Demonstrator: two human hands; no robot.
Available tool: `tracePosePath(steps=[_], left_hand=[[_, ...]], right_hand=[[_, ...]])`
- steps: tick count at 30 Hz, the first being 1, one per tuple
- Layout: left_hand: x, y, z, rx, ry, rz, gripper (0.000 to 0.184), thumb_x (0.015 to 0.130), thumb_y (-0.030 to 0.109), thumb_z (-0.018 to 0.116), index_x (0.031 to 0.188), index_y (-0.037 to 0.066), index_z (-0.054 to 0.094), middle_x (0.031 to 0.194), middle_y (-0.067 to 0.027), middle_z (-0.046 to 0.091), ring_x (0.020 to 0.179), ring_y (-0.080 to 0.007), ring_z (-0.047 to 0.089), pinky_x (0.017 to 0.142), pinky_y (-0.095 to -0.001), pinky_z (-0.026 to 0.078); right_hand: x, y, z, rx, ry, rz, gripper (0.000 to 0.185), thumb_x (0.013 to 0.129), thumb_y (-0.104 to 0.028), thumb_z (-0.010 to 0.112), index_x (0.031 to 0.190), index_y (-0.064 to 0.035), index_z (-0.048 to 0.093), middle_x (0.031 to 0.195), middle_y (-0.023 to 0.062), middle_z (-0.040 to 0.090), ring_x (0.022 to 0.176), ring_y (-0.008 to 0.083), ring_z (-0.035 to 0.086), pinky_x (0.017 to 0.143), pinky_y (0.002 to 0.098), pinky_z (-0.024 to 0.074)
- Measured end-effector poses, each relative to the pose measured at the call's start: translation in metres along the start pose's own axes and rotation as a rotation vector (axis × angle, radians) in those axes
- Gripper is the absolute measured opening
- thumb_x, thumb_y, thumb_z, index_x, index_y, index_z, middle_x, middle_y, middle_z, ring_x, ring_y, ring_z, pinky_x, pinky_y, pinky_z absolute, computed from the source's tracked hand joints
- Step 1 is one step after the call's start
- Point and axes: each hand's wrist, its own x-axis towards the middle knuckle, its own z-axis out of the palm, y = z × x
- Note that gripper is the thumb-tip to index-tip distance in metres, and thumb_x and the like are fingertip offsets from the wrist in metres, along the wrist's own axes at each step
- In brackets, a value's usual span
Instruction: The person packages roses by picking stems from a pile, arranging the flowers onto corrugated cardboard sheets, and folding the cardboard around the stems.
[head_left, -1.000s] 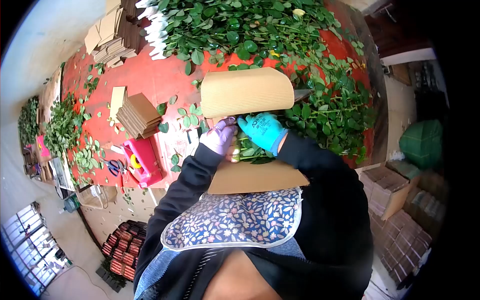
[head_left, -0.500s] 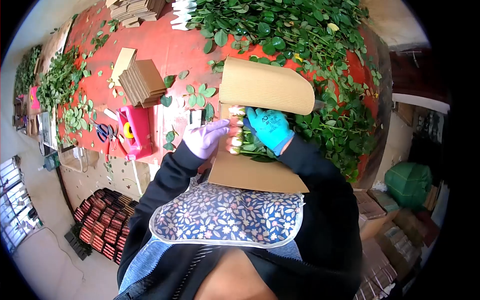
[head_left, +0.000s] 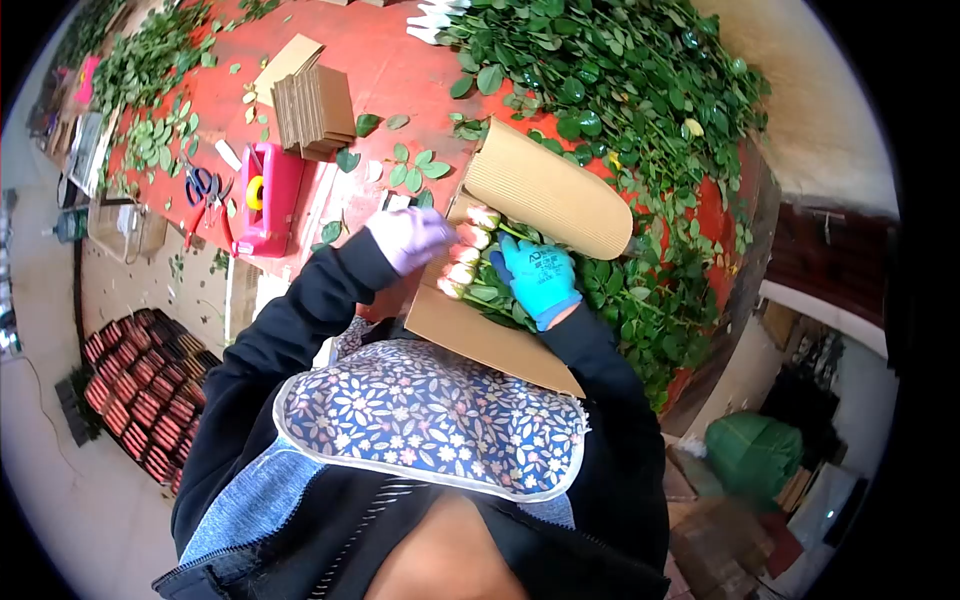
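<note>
A person's left hand (head_left: 410, 240), in a lavender glove, has loosely bent, blurred fingers beside the rose heads (head_left: 468, 250); whether they pinch anything cannot be told. The right hand (head_left: 540, 278), in a bright blue glove, lies over the leafy stems (head_left: 494, 297), fingers parted. The roses, pink and cream, lie in a row on corrugated cardboard (head_left: 545, 190) with its two sides raised. Dark print marks the blue glove, its first letters apparently "AD"; the rest is too small.
</note>
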Motion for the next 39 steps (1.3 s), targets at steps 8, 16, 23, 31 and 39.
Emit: tracePosePath(steps=[8,16,23,31,39], left_hand=[[-0.007,-0.006,0.058,0.128,-0.043,0.230,0.033,0.086,0.016,0.059,0.119,0.015,0.065,0.128,0.0012,0.064,0.090,-0.0156,0.071,0.067,-0.0279,0.058],[-0.006,-0.006,0.056,-0.023,-0.144,0.140,0.031,0.087,0.015,0.058,0.118,0.014,0.064,0.122,0.0009,0.065,0.091,-0.0160,0.070,0.068,-0.0291,0.058],[0.005,0.009,0.039,-0.096,-0.065,0.105,0.038,0.088,0.010,0.059,0.126,0.008,0.060,0.131,-0.0093,0.058,0.090,-0.0197,0.070,0.073,-0.0304,0.059],[0.006,0.015,0.050,-0.371,-0.256,-0.237,0.037,0.091,0.007,0.052,0.128,0.009,0.058,0.132,-0.0032,0.054,0.072,-0.0115,0.067,0.058,-0.0230,0.056],[0.001,0.004,0.081,-0.567,-0.266,-0.365,0.044,0.082,0.006,0.061,0.125,0.012,0.059,0.131,-0.0011,0.055,0.094,-0.0168,0.067,0.070,-0.0277,0.058]], right_hand=[[0.020,0.004,0.000,-0.022,-0.230,-0.060,0.012,0.087,-0.017,0.055,0.088,-0.0094,0.064,0.070,0.0111,0.066,0.061,0.0286,0.067,0.052,0.0447,0.0504],[0.019,0.004,-0.010,0.020,-0.242,-0.065,0.013,0.088,-0.021,0.057,0.087,-0.0094,0.063,0.072,0.0116,0.066,0.065,0.0293,0.067,0.058,0.0448,0.0517],[0.018,0.002,-0.005,-0.001,-0.214,-0.078,0.009,0.085,-0.018,0.057,0.086,-0.0102,0.062,0.071,0.0110,0.065,0.065,0.0290,0.067,0.057,0.0446,0.0514],[0.015,-0.003,-0.018,-0.072,0.108,0.011,0.027,0.094,-0.032,0.057,0.109,-0.0105,0.065,0.070,0.0109,0.065,0.055,0.0293,0.063,0.051,0.0444,0.0500],[0.027,-0.005,0.006,-0.097,0.092,-0.011,0.028,0.084,-0.027,0.064,0.102,-0.0067,0.063,0.087,0.0142,0.067,0.082,0.0322,0.065,0.074,0.0456,0.0506]])
